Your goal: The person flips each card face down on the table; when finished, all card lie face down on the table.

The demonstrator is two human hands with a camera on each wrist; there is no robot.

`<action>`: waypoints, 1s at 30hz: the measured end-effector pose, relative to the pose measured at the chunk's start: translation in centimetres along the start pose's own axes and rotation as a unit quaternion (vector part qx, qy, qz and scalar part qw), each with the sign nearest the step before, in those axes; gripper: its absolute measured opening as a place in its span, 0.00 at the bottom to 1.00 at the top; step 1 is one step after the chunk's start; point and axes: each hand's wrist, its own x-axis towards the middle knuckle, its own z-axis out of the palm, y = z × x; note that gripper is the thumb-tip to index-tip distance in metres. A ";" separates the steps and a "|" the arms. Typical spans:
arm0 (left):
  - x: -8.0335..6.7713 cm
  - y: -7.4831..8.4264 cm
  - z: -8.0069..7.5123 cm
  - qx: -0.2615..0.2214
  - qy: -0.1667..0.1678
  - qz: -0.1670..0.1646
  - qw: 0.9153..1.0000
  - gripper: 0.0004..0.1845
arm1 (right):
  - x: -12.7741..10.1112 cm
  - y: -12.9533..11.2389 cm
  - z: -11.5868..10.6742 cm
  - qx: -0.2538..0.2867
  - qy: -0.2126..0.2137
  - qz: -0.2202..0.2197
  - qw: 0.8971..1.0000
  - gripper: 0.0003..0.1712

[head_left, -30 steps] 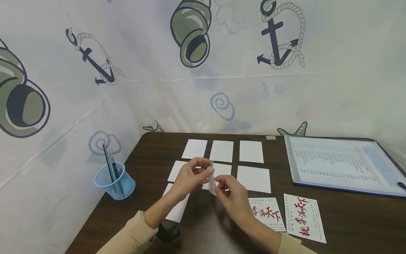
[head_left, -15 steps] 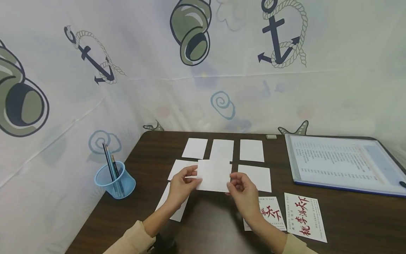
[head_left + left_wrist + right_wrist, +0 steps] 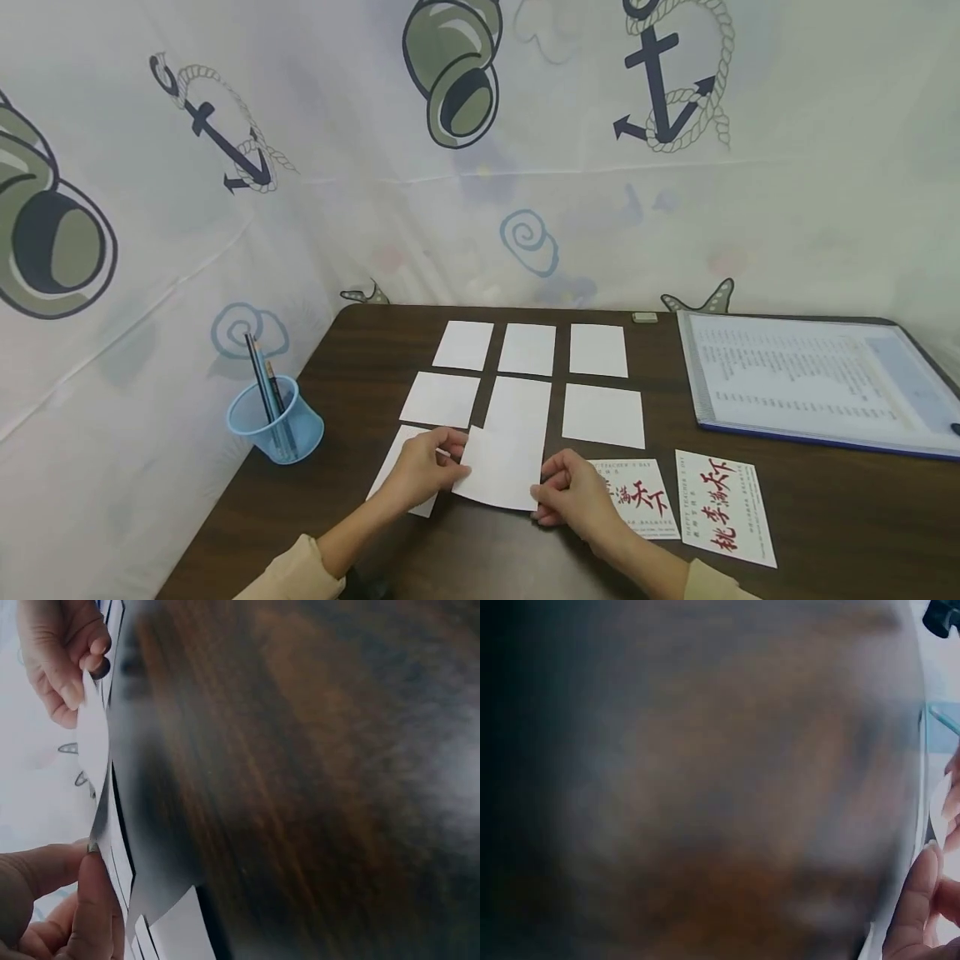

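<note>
Far left of the head view there's my blue pen cup (image 3: 275,422) with a few pencils standing in it, sitting off the table's (image 3: 360,350) left edge against the anchor-print curtain (image 3: 225,158).

Moving right, my left hand (image 3: 423,477) is low in the frame, a bit left of centre, fingers curled and pinching the left edge of a blank white card (image 3: 501,468). It partly covers another blank card (image 3: 401,467) lying flat under it. In the left wrist view you can see the card (image 3: 94,761) edge-on, my left thumb and fingertip (image 3: 90,900) clamped on it at the bottom left of that frame, and my other hand's fingers (image 3: 64,664) nipping the far end at the upper left.

The held card sits bottom centre, just above the wood or maybe grazing it, can't really tell. Its top edge overlaps the middle card (image 3: 519,406) of the laid-out grid. Above that are more blank cards in rows (image 3: 531,349).

Right of the card, my right hand (image 3: 576,500) pinches the lower right corner, fingers curled in tight. The right wrist view is mostly blur, just fingertips (image 3: 919,900) at the right edge.

Further right are two printed cards with red calligraphy (image 3: 723,507), the nearer one (image 3: 637,496) touching my right hand. At the far right lies a clear folder with a printed sheet (image 3: 810,379).
</note>
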 end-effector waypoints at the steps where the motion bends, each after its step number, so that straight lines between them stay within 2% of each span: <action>1: -0.1 0.0 0.0 0.008 -0.005 0.006 1.000 0.17 | -0.1 0.1 -0.1 0.002 -0.011 0.003 1.000 0.16; 6: -0.4 -0.1 0.0 0.042 -0.013 0.025 0.999 0.16 | -0.2 0.4 -0.2 -0.012 -0.045 0.009 0.999 0.16; 11: -0.8 -0.1 0.1 0.068 -0.020 0.035 0.997 0.17 | -0.1 0.5 -0.5 -0.062 -0.065 -0.006 0.996 0.13; 16: -0.9 -0.1 0.2 0.097 -0.026 0.042 0.994 0.18 | 0.2 0.3 -0.7 -0.126 -0.074 -0.031 0.989 0.12; 25: -1.0 -0.1 0.2 0.162 -0.037 0.054 0.985 0.18 | 0.2 0.4 -0.6 -0.185 -0.093 -0.048 0.977 0.12; 30: -1.1 0.0 0.2 0.180 -0.052 0.059 0.980 0.15 | 0.1 0.6 -0.6 -0.223 -0.096 -0.054 0.968 0.13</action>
